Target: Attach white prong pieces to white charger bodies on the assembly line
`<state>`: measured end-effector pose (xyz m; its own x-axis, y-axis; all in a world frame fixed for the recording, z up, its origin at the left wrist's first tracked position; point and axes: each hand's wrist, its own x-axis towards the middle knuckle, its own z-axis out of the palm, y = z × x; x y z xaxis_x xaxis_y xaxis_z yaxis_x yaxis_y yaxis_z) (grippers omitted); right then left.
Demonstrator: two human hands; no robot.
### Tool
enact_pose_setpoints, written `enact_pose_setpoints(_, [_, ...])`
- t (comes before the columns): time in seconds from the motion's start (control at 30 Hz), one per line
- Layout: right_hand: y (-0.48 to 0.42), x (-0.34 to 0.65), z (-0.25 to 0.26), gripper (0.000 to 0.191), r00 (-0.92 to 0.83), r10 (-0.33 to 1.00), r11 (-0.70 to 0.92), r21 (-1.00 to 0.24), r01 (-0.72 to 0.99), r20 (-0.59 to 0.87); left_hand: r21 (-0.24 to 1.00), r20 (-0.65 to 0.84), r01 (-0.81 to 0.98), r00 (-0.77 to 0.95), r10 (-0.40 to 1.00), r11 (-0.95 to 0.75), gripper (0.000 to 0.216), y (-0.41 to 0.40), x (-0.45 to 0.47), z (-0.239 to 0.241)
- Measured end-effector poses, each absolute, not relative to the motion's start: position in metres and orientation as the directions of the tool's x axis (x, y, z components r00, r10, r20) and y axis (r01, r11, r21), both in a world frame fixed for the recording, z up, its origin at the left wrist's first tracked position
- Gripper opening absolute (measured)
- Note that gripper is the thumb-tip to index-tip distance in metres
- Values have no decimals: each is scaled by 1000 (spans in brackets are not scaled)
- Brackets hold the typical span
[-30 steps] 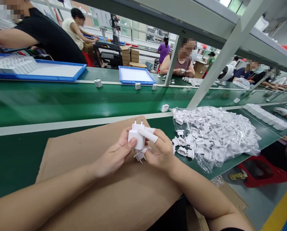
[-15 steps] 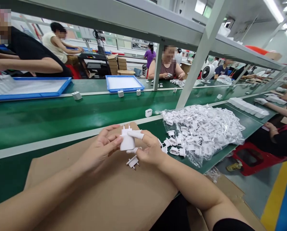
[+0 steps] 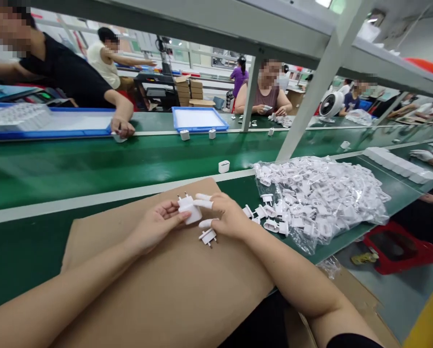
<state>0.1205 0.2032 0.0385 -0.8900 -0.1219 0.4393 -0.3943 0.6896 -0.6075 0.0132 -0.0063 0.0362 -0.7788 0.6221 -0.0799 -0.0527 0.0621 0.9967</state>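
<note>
Both my hands hold one white charger (image 3: pixel 188 211) with two prongs pointing up and to the left, just above a brown cardboard sheet (image 3: pixel 158 285). My left hand (image 3: pixel 157 226) grips its left side with the fingers curled. My right hand (image 3: pixel 226 216), with white finger cots on thumb and forefinger, pinches its right side. A loose white plug piece (image 3: pixel 208 237) lies on the cardboard under my right hand. A clear bag of several white plug pieces (image 3: pixel 321 198) lies open to the right, some spilled beside my right wrist.
A green conveyor belt (image 3: pixel 93 164) runs past the cardboard, carrying single white chargers (image 3: pixel 223 166). Blue trays (image 3: pixel 199 119) sit on its far side. Other people work across the belt; one person's hand (image 3: pixel 122 127) rests at a tray's edge. A slanted metal post (image 3: pixel 310 96) stands behind the bag.
The charger has tilted left and come down closer to the cardboard, still in both hands. Across the belt, a person's hand has reached down to the belt edge.
</note>
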Motion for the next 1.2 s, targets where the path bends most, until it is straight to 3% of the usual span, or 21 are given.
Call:
enact_pose_setpoints(0.1, [208,133,53,51,-923,-70,724,-617,-307,378,989,113,147,-860,498,29,62,-12,6,25])
enact_pose_setpoints(0.17, [209,142,62,43,-960,-108,754,-608,-248,258,967,214,254,-866,451,28,56,-18,3,16])
enact_pose_setpoints(0.27, [202,148,70,54,-971,-227,782,-579,-230,79,953,215,284,-874,436,101,54,-26,2,5])
enact_pose_setpoints(0.37, [193,148,69,61,-961,-277,792,-568,-225,-6,956,148,245,-875,462,158,60,-29,4,3])
enact_pose_setpoints(0.53, [190,145,63,36,-965,-260,788,-581,-205,-13,959,133,236,-862,490,155,58,-27,9,17])
enact_pose_setpoints(1.0, [191,142,55,37,-971,-239,780,-594,-197,8,970,32,136,-894,448,202,63,-23,7,22])
enact_pose_setpoints(1.2, [192,142,55,37,-972,-233,779,-596,-193,11,967,56,155,-903,426,201,62,-22,7,24])
